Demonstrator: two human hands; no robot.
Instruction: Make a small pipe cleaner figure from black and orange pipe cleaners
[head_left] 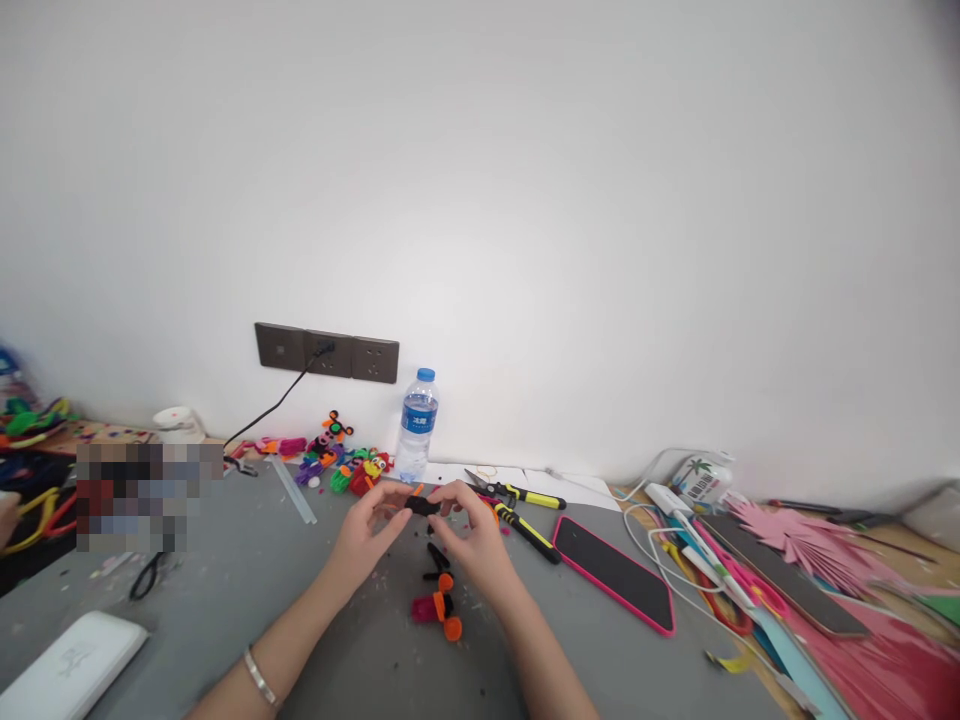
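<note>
My left hand (377,518) and my right hand (463,522) meet over the grey mat (315,630). Between their fingertips they pinch a small dark fuzzy piece, like coiled black pipe cleaner (423,506). A bit of orange sticks up behind it. Below the hands lies a pipe-cleaner figure part (430,607) in magenta, orange and black. Short black pipe-cleaner pieces (437,562) rest just above that part. Several finished-looking colourful pipe-cleaner figures (367,470) stand behind my left hand.
A water bottle (417,425) stands against the wall behind my hands. Yellow-and-black pliers (529,520) and a pink-cased phone (615,575) lie to the right, beside cables and coloured paper (885,640). A white power bank (75,665) is at front left. Glue sticks (292,490) lie left.
</note>
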